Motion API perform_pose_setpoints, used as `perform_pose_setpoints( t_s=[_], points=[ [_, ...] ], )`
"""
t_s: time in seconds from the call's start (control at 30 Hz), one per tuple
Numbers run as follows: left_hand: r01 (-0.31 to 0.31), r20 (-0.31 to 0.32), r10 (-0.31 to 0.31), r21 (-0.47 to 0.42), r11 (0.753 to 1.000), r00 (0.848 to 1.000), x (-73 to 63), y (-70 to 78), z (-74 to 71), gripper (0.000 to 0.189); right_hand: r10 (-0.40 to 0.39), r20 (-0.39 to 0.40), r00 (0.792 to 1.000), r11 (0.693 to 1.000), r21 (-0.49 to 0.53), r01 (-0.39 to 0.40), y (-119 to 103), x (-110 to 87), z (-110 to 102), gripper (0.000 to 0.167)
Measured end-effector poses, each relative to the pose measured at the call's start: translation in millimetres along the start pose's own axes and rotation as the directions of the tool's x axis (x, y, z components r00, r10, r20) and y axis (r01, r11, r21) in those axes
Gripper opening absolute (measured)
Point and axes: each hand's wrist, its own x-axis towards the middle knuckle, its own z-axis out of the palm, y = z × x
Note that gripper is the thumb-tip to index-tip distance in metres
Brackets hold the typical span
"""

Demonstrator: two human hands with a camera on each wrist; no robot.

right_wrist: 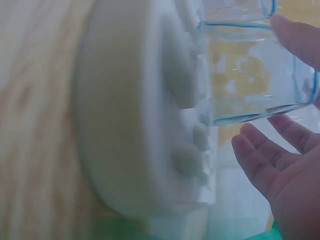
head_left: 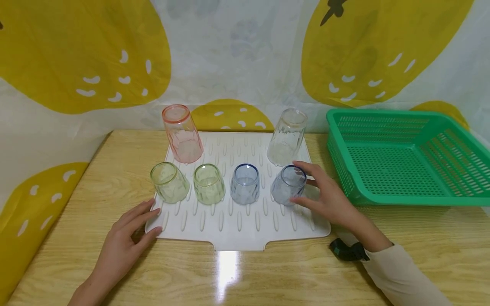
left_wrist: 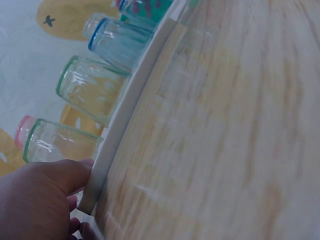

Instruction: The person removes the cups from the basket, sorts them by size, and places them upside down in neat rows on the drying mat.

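Observation:
My right hand spans a short blue-rimmed glass, thumb on the near side and index finger at the far rim. In the right wrist view the thumb lies against this glass, with the other fingers spread beside it. The glass stands on a white ribbed drainer tray. At the tray's left front corner, my left hand rests its fingertips on the edge, fingers loosely extended. A second blue glass and two green-rimmed glasses share the front row.
Behind them stand a tall pink-rimmed glass and a tall clear glass. A green plastic basket sits to the tray's right on the wooden table. A fruit-printed cloth hangs behind.

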Motion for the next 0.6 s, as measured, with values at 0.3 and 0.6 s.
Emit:
perform_pose_setpoints(
  t_s=[0.3,0.6],
  points=[
    [-0.006,0.006,0.006,0.003,1.0,1.0,-7.3,-6.2,-1.6,0.049,-0.122,-0.048,0.991,0.992,-0.037,0.12,-24,-1.3,-13,0.073],
    [-0.101,0.011,0.1,0.095,0.99,0.995,-6.1,-8.7,-21.3,0.044,-0.25,-0.064,0.966,0.95,-0.209,0.232,-54,-14.0,-51,0.06]
  ],
)
